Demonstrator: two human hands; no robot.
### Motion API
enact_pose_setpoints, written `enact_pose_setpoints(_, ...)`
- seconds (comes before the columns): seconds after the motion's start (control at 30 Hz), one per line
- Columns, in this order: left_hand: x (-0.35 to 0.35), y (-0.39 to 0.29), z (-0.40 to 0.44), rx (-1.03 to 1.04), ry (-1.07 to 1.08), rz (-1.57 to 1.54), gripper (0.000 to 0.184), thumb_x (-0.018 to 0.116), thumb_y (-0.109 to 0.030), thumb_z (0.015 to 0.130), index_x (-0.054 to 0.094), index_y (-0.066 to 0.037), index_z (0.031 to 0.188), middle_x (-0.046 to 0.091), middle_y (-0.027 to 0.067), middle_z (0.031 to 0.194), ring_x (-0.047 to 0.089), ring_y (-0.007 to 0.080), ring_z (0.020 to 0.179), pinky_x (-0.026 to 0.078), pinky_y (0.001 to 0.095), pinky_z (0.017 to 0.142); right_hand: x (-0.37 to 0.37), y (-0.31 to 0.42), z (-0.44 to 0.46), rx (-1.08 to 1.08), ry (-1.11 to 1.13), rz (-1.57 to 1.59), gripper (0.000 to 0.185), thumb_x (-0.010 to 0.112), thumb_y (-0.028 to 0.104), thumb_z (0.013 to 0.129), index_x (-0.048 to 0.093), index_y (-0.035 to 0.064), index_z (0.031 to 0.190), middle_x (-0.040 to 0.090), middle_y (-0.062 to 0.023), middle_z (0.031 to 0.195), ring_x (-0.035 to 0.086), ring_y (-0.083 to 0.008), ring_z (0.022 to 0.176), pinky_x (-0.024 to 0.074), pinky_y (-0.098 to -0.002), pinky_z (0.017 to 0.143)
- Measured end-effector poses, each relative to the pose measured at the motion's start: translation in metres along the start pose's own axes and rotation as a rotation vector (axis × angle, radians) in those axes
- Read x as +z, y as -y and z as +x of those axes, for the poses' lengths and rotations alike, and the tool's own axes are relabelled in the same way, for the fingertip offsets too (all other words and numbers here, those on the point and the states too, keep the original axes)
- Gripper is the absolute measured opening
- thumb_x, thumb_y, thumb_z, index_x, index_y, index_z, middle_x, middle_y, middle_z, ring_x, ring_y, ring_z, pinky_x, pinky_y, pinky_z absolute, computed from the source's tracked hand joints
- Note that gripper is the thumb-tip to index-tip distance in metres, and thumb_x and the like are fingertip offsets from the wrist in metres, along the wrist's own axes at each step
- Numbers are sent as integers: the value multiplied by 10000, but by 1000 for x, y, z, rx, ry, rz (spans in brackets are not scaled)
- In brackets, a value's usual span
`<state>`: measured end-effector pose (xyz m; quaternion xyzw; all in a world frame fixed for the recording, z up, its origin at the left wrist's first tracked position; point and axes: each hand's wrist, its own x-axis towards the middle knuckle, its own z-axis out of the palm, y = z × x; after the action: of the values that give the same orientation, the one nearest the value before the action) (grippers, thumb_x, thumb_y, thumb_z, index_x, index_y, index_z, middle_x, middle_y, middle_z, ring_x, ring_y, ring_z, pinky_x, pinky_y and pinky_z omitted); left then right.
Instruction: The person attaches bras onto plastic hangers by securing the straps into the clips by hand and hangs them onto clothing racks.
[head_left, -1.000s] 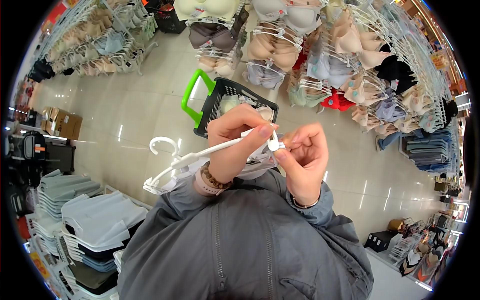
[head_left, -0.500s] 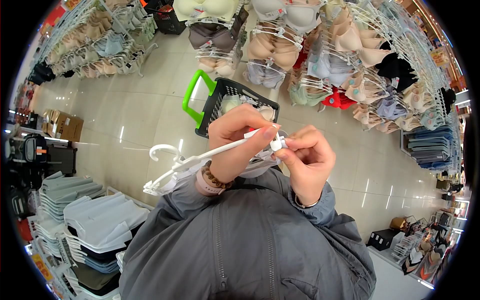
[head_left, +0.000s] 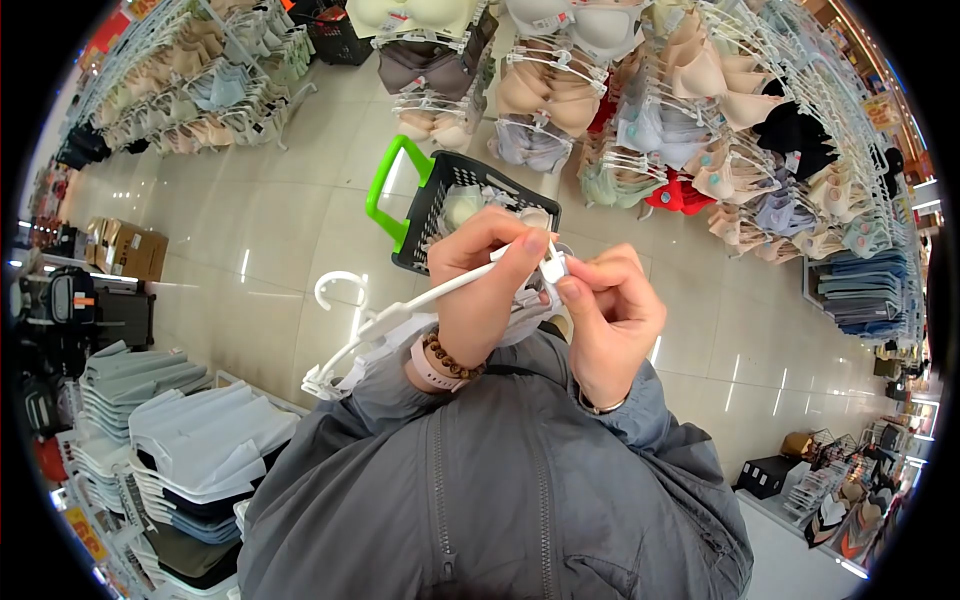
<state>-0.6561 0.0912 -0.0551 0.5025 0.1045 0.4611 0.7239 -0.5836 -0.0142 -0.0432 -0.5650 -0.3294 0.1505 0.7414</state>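
My left hand [head_left: 482, 285] is closed round the right-hand arm of a white plastic hanger [head_left: 395, 317], whose hook points to the left. Beside it, my right hand [head_left: 612, 322] pinches a small white strap end [head_left: 555, 268] at the hanger's tip, thumb against index finger. The fingertips of both hands almost meet there. A pale garment [head_left: 530, 312] hangs below the hanger, partly hidden behind my left hand and wrist.
A black basket [head_left: 427, 215] with a green handle, holding bras, stands on the floor ahead. Racks of bras [head_left: 650, 110] rise beyond it. Folded clothes on hangers [head_left: 205, 440] lie at the lower left; cardboard boxes [head_left: 130, 250] stand at the left.
The hanger and my left hand have shifted slightly to the right. My right hand's fingers have moved closer to the hanger's tip and my left fingertips.
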Motion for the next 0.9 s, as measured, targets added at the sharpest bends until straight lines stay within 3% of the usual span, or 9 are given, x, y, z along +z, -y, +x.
enact_pose_setpoints(0.17,-1,1,1,-117,-12,-49,83,645,-57,852,657,23,836,620,34,783,553,60,692,431,213,609,-3,-3,2,-15,25,-30,154,692,-79,775,653,-16,909,537,-17,855,478,-16,621,356,-154,521)
enact_pose_setpoints(0.27,-6,-1,10,-435,39,-160,90,660,-94,844,665,-4,835,630,13,796,552,50,701,429,211,620,-7,-9,12,22,75,12,243,693,-79,766,621,-12,989,563,-47,888,587,-83,751,472,-198,626)
enact_pose_setpoints(0.4,-16,21,20,-560,346,-68,120,691,-139,824,666,-34,875,643,-5,830,559,37,757,439,208,667,-28,4,36,-30,-156,-244,319,679,7,793,577,20,1094,593,-106,1005,616,-192,918,506,-298,763)
enact_pose_setpoints(0.47,-11,30,21,-729,550,115,119,699,-144,816,667,-40,866,625,-22,790,564,36,783,450,204,705,-34,8,43,-483,215,-849,325,674,101,800,581,27,1102,583,-128,1050,610,-262,899,472,-380,824)
enact_pose_setpoints(0.53,-23,87,2,-649,712,27,198,703,-141,810,643,-31,963,634,8,884,578,74,860,473,238,751,-22,-2,40,-524,439,-923,310,657,189,804,591,43,1069,618,-156,961,605,-338,847,426,-436,853)
enact_pose_setpoints(0.6,-35,131,-26,-448,514,-29,396,706,-144,808,550,-16,1149,605,61,1082,555,121,1001,473,298,835,-22,-36,34,-343,547,-945,273,654,210,804,609,42,1015,629,-159,888,610,-344,817,440,-439,812)
enact_pose_setpoints(0.63,-34,146,-27,-451,547,-28,396,706,-144,808,550,-16,1149,605,61,1082,555,121,1001,473,298,835,-24,-53,33,-167,687,-930,247,652,230,805,626,41,962,641,-162,814,616,-350,786,453,-441,770)
enact_pose_setpoints(0.73,-25,177,-27,-601,713,292,591,716,-150,802,413,-16,1292,521,113,1254,493,165,1145,429,345,940,-48,-85,38,-129,590,-1043,232,641,258,811,643,28,843,627,-166,714,611,-373,740,464,-453,681)
enact_pose_setpoints(0.9,0,125,-14,-652,639,77,377,665,-118,846,543,-18,1189,592,69,1195,554,177,1110,439,302,917,-155,-97,73,117,133,-963,240,707,245,788,683,8,816,618,-167,684,597,-294,617,464,-373,588)
